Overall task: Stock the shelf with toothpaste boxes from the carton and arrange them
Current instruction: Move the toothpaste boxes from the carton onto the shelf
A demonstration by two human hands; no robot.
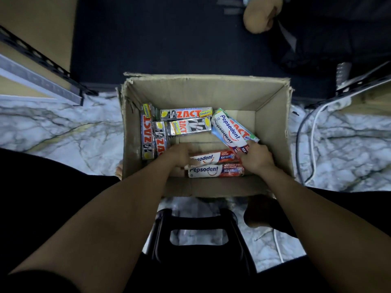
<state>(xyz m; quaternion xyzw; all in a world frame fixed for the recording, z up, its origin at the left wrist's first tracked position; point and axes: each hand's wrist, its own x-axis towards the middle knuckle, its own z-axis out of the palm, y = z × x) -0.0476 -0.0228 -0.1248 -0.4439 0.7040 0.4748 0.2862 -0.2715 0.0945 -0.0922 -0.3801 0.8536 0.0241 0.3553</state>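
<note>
Right hand (257, 158) first: the fingers are curled round the near end of a slanted bundle (228, 130), thumb side up, a full wrap. It looks like two Pepsodent boxes with a green-edged Zact box tucked behind. The bundle points away toward the back, in the right half of the carton (190, 92).

Left hand (179, 154) now. It's down over the left end of the upper box of a flat pair (213, 171) of Pepsodent boxes lying side by side along the near wall. Those fingers are blurred, so I can't tell whether they're pinching or just touching.

Moving outward, silver Zact boxes (186, 114) crowd the left and back of the carton's bottom, some lengthways, some crossways. The carton sits on a marbled floor (53, 127), with a dark stool (196, 218) on the near side, cables (313, 134) to the right and a shelf rail (38, 81) off to the left.

On handling, I'd call these light, stiff card sleeves with glossy faces that slide on one another. Held by one end, a stack may fan out. Squeezing it across the long flat sides near the middle should be safer, because the end flaps crush easily.
</note>
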